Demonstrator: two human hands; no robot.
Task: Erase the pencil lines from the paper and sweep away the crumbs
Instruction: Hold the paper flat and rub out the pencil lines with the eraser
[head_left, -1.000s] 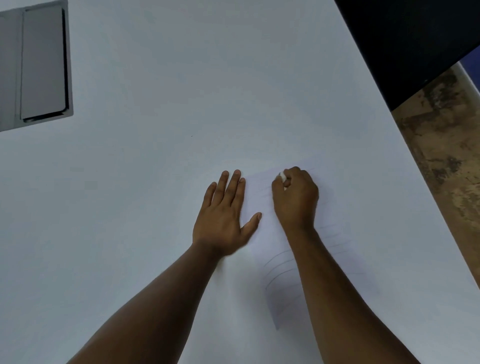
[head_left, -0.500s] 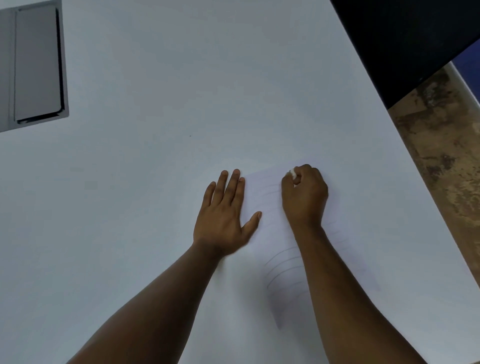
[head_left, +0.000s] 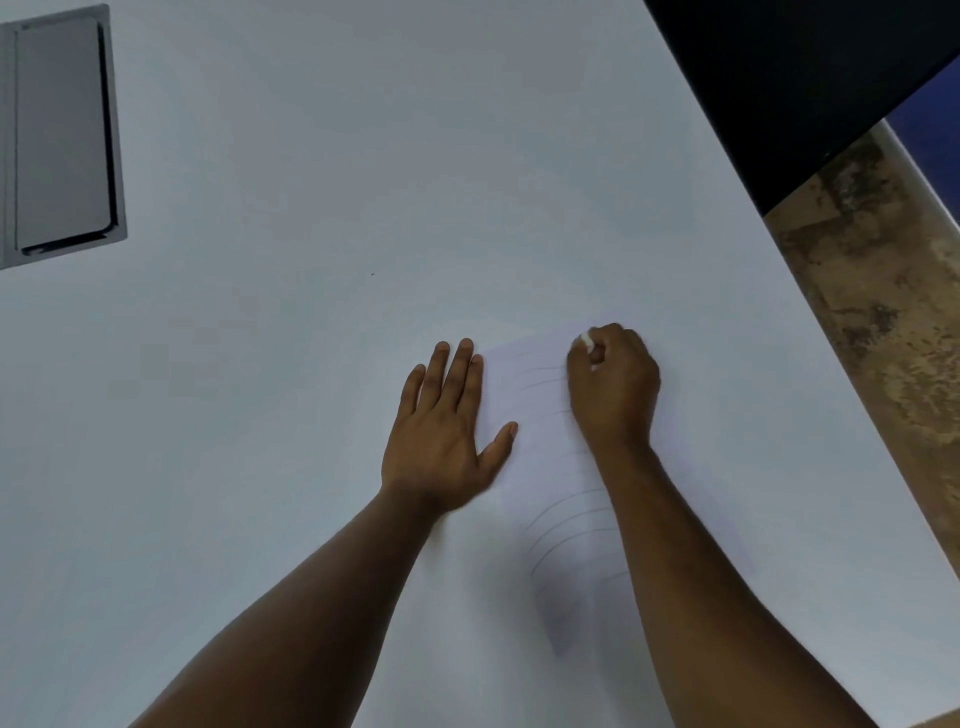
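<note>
A white sheet of paper lies on the white table, with curved pencil lines across it. My left hand lies flat with straight fingers on the paper's left edge, thumb spread onto the sheet. My right hand is curled round a small white eraser at the paper's far end; only the eraser's tip shows past the fingers. My right forearm covers part of the lines. No crumbs can be made out.
A grey hatch panel is set in the table at the far left. The table's right edge runs diagonally, with a black surface and mottled brown floor beyond it.
My right hand with the eraser has shifted to the right along the paper's far end, then a little back to the left. My left hand has stayed in place.
</note>
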